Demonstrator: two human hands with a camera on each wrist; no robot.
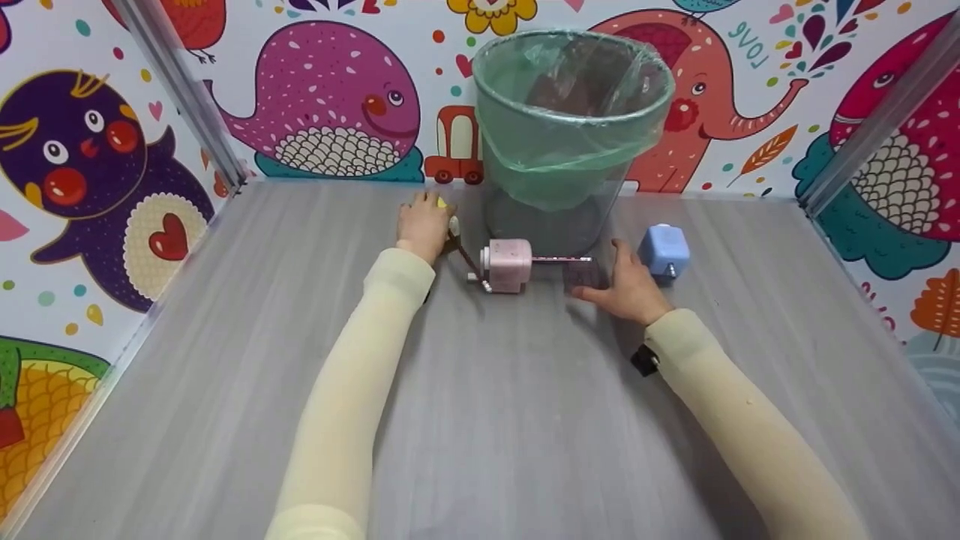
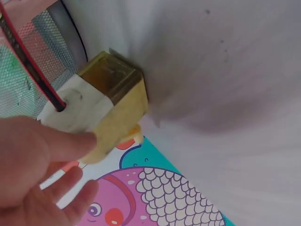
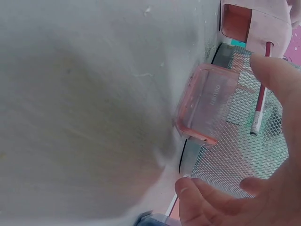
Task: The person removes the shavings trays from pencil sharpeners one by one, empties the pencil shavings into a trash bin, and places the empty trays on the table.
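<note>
My left hand [image 1: 424,221] lies over a yellow and white pencil sharpener [image 1: 444,204] at the back of the grey table. In the left wrist view its thumb [image 2: 70,141] touches the yellow sharpener [image 2: 110,99] while the other fingers stay straight, off it. A red and black pencil [image 2: 33,66] sticks out of its white face. My right hand [image 1: 600,270] is open, thumb and fingers either side of a small clear pink drawer [image 1: 585,274] [image 3: 207,106]; I see no contact. A pink sharpener [image 1: 508,264] with a pencil [image 1: 561,259] in it stands between my hands.
A mesh bin [image 1: 570,127] lined with a green bag stands right behind the pink sharpener. A blue sharpener [image 1: 664,250] sits just right of my right hand. Patterned walls [image 1: 330,105] close off the table at the back and both sides.
</note>
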